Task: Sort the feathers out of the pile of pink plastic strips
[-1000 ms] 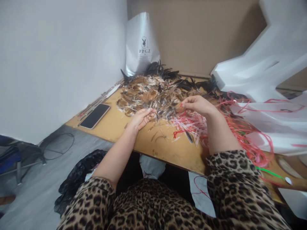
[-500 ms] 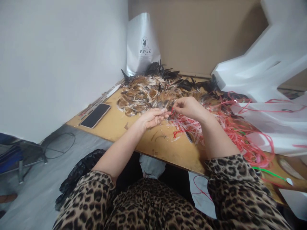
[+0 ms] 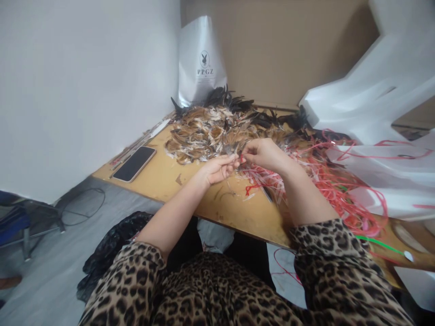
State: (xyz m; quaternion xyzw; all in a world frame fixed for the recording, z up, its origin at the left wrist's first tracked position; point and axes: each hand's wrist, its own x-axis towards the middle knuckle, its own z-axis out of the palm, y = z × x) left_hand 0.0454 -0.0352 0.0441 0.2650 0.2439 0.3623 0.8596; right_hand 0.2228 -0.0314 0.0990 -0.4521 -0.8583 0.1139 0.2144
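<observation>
My left hand (image 3: 220,167) is closed in a pinch over the table, palm partly up, its fingertips meeting those of my right hand. What it pinches is too small and blurred to name. My right hand (image 3: 263,151) is curled from above, thumb and forefinger pinched on a short bit of red cord (image 3: 242,159). Just behind both hands spreads a heap of brown, white and black feathers (image 3: 200,133). A tangle of pink and red cords (image 3: 316,181) lies beside and under my right forearm.
A phone (image 3: 135,164) lies at the table's left side, by the wall. At the back stands a silver bag (image 3: 202,63). White plastic sheeting (image 3: 363,90) rises at the right. A green cord (image 3: 384,244) lies near the right edge. Black plastic (image 3: 112,249) sits on the floor.
My right hand has shifted slightly left, bringing its fingertips closer to my left hand's. The rest of the table looks unchanged.
</observation>
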